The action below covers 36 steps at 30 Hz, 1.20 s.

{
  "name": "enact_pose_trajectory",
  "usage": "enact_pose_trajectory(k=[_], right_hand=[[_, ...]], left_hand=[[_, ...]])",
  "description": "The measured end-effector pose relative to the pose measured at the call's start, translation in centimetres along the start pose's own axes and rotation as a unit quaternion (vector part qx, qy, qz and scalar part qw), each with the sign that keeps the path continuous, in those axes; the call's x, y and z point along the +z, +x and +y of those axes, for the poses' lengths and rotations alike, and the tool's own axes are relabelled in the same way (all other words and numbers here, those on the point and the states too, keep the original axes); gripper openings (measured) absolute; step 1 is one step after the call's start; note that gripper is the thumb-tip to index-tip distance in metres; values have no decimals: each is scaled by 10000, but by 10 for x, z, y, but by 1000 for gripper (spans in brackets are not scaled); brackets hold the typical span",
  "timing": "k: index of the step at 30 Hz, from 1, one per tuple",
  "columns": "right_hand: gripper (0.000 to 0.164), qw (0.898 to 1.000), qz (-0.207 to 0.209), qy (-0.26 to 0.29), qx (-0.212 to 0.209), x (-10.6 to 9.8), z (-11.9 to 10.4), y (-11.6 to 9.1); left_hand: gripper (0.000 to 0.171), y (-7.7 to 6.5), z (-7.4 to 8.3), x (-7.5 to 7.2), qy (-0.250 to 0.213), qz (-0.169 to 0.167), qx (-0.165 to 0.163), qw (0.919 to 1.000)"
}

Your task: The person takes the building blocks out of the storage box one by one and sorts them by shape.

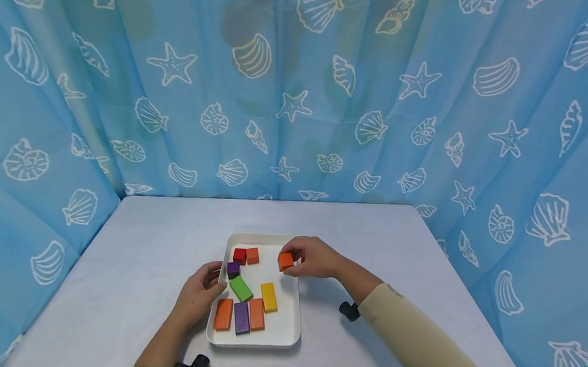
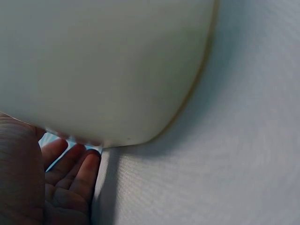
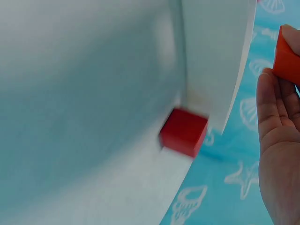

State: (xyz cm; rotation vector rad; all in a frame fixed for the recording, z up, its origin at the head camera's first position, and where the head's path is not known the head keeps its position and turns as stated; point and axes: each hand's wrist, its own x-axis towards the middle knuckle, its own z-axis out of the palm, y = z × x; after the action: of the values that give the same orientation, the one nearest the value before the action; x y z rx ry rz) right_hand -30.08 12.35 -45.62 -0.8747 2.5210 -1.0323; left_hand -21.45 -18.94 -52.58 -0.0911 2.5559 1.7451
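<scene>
A white tray (image 1: 281, 334) holds several coloured wooden blocks. My right hand (image 1: 315, 257) pinches an orange cube (image 1: 285, 261) between thumb and fingers above the tray's right side; the cube shows at the edge of the right wrist view. My left hand (image 1: 200, 293) grips the tray's left side, thumb over the rim and fingers outside, partly hidden behind the wall in the left wrist view. Near that thumb lie a purple cube (image 1: 233, 270) and a green block (image 1: 241, 288). A red cube (image 1: 240, 256) and another orange cube (image 1: 252, 255) sit together towards the back.
In the tray's front half lie an orange block (image 1: 223, 314), a purple block (image 1: 242, 318), a second orange block (image 1: 257, 314) and a yellow block (image 1: 269, 297). The tray stands on a white-covered table (image 1: 151, 238). A blue seashell curtain (image 1: 286, 134) hangs behind it.
</scene>
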Motion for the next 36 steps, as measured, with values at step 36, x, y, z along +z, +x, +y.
enact_pose_trajectory(k=[36], right_hand=[[34,9840,954,-67,1505,-24,90,-31]], left_hand=[[57,-2,4,2,116,66,-130,9998]])
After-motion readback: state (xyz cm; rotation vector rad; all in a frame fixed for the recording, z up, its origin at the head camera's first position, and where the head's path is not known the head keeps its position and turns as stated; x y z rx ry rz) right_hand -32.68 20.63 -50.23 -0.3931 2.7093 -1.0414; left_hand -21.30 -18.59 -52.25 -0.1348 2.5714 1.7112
